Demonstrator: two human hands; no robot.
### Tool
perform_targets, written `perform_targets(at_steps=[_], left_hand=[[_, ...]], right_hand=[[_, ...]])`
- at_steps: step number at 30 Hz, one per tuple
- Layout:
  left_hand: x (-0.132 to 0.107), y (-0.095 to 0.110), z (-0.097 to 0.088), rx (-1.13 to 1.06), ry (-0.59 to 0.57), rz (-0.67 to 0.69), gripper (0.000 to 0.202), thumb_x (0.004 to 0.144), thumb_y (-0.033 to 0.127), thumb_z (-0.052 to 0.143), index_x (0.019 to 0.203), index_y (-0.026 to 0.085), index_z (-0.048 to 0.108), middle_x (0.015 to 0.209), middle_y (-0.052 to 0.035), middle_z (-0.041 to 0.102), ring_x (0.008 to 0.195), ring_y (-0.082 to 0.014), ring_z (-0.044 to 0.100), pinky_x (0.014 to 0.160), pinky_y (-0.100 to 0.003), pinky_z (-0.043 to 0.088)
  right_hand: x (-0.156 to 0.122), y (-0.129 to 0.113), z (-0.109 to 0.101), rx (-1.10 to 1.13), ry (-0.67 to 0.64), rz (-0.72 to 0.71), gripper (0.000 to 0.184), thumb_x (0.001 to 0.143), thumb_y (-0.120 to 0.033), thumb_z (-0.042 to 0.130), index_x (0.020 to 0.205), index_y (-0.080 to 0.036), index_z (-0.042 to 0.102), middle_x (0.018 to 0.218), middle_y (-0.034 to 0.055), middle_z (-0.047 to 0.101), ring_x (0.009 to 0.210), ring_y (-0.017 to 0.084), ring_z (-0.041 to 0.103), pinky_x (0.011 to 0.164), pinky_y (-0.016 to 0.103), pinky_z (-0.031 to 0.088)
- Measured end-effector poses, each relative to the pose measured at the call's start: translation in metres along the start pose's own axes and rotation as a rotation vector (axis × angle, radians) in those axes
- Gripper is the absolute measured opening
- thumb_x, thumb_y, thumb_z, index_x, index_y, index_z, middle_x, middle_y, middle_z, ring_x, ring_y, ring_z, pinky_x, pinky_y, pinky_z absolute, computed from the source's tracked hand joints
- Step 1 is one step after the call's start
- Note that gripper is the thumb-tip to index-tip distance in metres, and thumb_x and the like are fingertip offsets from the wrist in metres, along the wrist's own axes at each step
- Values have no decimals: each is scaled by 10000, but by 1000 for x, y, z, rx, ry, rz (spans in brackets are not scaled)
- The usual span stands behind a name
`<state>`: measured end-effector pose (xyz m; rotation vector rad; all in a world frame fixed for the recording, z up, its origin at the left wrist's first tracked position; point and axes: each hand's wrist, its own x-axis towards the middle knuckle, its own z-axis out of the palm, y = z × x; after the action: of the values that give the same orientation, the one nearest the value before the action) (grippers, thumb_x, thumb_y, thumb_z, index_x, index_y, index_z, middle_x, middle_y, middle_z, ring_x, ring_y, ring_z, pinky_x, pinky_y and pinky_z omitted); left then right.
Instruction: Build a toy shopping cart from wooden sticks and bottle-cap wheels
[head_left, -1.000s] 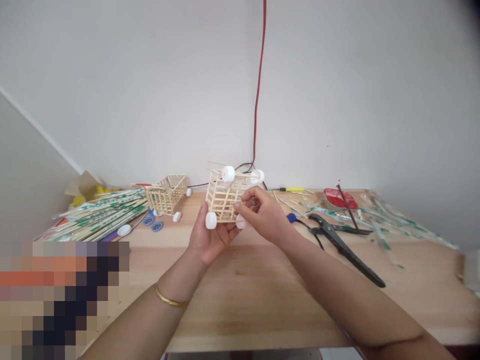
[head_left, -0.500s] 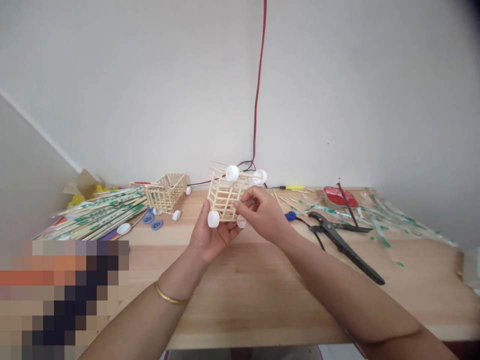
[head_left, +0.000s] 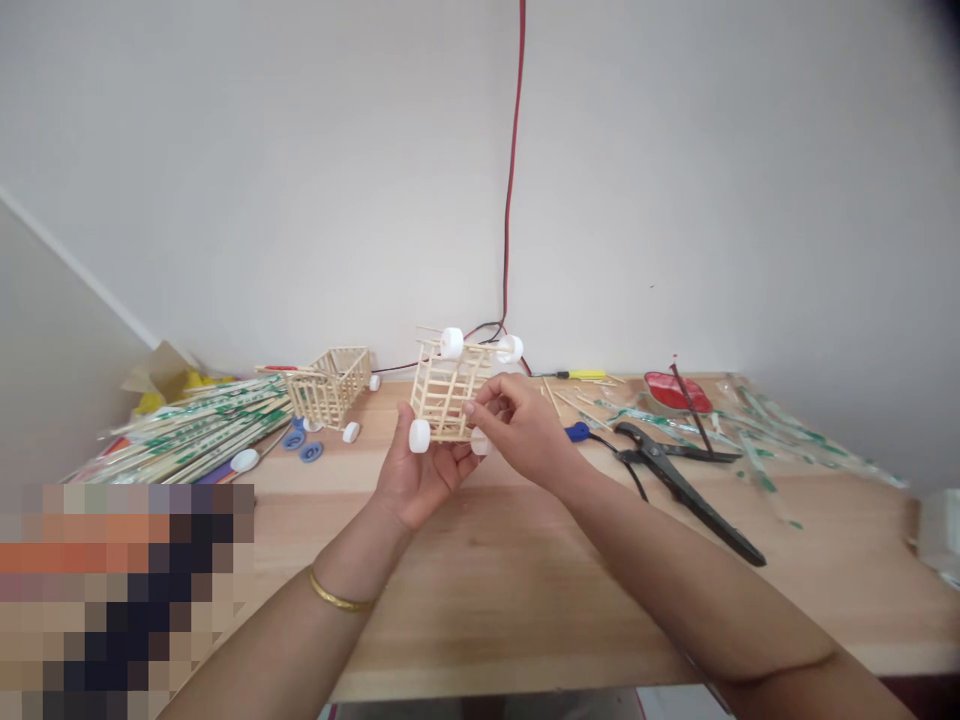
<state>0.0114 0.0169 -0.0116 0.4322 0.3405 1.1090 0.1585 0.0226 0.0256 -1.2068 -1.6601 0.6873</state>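
Observation:
My left hand (head_left: 416, 470) grips a small cart made of wooden sticks (head_left: 448, 395) from below, thumb along its left side. The cart is tilted so that its slatted underside faces me, and white round wheels (head_left: 419, 436) stick out at its corners. My right hand (head_left: 517, 425) is closed at the cart's lower right, thumb and forefinger pinched against the sticks. Just under those fingers is a translucent white wheel (head_left: 480, 441), partly covered. Whether the fingertips hold a separate small piece is hidden.
A second stick cart (head_left: 330, 385) stands at back left beside packaged skewers (head_left: 202, 430) and blue caps (head_left: 310, 452). To the right lie black-handled shears (head_left: 690, 500), a red container (head_left: 675, 392), a yellow-handled tool (head_left: 585, 375) and torn wrappers (head_left: 817, 450). A red-black cable (head_left: 511, 180) hangs down the wall.
The whole view has shifted slightly, so the cart appears a little further left. Both hands keep nearly the same hold on it.

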Motion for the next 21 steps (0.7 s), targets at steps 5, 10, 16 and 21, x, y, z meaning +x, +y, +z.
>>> perform_targets(at_steps=[5,10,16,21], left_hand=[[1,2,1,-26,11,-40,649,864,656,370,1226,155,569,1111,-122,676,940,-228,662,896,-389,506],[0,3,1,-45,8,-41,664,857,663,376,1251,159,552,1099,-127,681,979,-241,658,901,-390,506],[2,5,-1,-43,27,-25,672,848,663,400,1280,165,531,1105,-131,679,1001,-262,655,909,-413,502],[2,3,-1,-44,30,-26,645,863,648,387,1267,171,544,1127,-123,672,979,-231,657,897,-392,510]], right_hand=[[1,6,0,33,-46,-44,183,839,-372,568,770,-202,570,783,13,579,646,127,544,574,269,461],[2,9,-4,-28,6,-167,169,891,-302,495,810,-208,611,801,23,605,800,157,557,732,295,457],[2,0,-10,-66,39,-215,155,884,-245,501,837,-215,645,858,39,645,837,165,578,720,287,449],[-1,-4,-9,-65,102,-229,133,812,-257,613,936,-212,636,869,26,641,755,148,576,695,282,456]])
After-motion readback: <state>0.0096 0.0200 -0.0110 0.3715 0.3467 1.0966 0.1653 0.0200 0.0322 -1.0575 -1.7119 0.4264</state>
